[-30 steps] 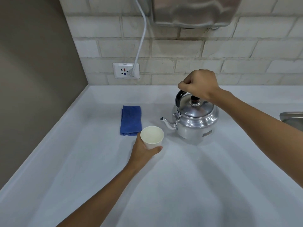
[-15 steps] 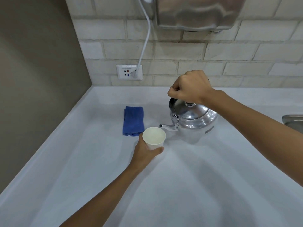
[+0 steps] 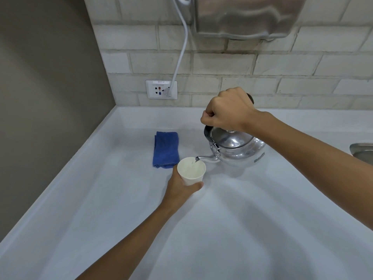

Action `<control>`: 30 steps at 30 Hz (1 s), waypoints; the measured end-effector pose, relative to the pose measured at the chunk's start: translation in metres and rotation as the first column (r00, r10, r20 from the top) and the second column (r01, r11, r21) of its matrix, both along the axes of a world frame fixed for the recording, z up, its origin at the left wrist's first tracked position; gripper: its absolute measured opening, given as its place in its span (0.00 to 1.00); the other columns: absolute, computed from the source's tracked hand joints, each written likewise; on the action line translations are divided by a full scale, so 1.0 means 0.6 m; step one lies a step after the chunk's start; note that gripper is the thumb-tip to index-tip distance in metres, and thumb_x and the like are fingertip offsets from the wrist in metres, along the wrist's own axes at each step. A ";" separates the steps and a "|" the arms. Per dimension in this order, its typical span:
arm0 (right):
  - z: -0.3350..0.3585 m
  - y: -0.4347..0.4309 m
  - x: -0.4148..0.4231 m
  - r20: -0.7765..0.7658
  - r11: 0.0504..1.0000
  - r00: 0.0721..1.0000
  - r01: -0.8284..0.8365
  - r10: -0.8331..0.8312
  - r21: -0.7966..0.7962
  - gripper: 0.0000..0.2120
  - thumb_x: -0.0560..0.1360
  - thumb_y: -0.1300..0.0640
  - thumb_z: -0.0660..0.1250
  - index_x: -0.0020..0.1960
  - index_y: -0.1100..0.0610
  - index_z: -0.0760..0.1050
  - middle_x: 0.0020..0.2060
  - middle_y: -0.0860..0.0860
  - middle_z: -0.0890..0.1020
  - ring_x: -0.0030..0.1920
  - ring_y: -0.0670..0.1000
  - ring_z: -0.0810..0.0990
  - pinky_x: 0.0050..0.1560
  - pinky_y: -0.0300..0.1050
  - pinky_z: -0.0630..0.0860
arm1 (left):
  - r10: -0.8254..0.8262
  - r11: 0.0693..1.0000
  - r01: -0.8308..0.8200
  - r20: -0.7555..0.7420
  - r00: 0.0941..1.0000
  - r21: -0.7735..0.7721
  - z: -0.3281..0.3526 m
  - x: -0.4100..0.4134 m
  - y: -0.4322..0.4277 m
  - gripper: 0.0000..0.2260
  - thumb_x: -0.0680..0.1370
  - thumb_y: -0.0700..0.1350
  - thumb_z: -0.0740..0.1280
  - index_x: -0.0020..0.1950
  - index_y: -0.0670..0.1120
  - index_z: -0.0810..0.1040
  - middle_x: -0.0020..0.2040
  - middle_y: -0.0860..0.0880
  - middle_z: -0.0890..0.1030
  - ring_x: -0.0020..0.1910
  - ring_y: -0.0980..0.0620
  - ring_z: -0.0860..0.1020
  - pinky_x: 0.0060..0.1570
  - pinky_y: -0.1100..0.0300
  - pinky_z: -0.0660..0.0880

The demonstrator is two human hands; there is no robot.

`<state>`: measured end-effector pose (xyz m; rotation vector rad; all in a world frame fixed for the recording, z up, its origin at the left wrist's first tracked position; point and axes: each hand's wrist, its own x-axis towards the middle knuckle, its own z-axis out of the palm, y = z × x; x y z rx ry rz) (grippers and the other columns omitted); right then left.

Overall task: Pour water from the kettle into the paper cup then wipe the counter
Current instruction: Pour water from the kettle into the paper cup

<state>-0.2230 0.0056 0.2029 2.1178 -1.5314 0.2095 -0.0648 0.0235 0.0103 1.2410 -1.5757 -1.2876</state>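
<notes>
A shiny steel kettle (image 3: 238,147) hangs tilted to the left above the white counter (image 3: 222,229), its black handle gripped in my right hand (image 3: 228,110). Its spout tip sits over the rim of a white paper cup (image 3: 191,171), and a thin stream of water falls into the cup. My left hand (image 3: 180,187) wraps the cup from below and holds it on the counter. A folded blue cloth (image 3: 166,149) lies just behind and left of the cup.
A wall socket (image 3: 161,89) with a white cable plugged in sits on the brick backsplash. A steel appliance (image 3: 248,16) hangs on the wall above. A sink rim (image 3: 362,150) shows at the right edge. A brown wall closes the left side.
My right hand has lifted the kettle and tipped it toward the cup, bringing the spout over the rim; water now runs out. My left hand kept holding the cup.
</notes>
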 end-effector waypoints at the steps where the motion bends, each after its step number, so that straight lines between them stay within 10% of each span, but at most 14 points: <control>1: 0.001 0.001 0.002 -0.010 1.000 1.000 -0.003 0.003 0.000 0.21 0.67 0.56 0.60 0.23 0.56 0.51 0.18 0.49 0.54 0.24 0.52 0.53 0.27 0.38 0.49 | -0.002 1.000 0.002 0.002 1.000 -0.002 0.000 0.000 0.000 0.34 0.66 0.41 0.76 0.67 0.48 0.64 0.61 0.50 0.73 0.57 0.53 0.71 0.54 0.62 0.69; 30: 0.018 0.009 0.007 -0.092 0.999 0.996 -0.019 0.022 0.030 0.18 0.68 0.57 0.59 0.25 0.56 0.54 0.20 0.50 0.54 0.24 0.50 0.49 0.28 0.39 0.48 | -0.003 1.000 0.003 -0.012 1.000 0.000 -0.005 0.001 -0.002 0.32 0.65 0.41 0.76 0.65 0.49 0.65 0.60 0.51 0.74 0.58 0.52 0.72 0.52 0.62 0.69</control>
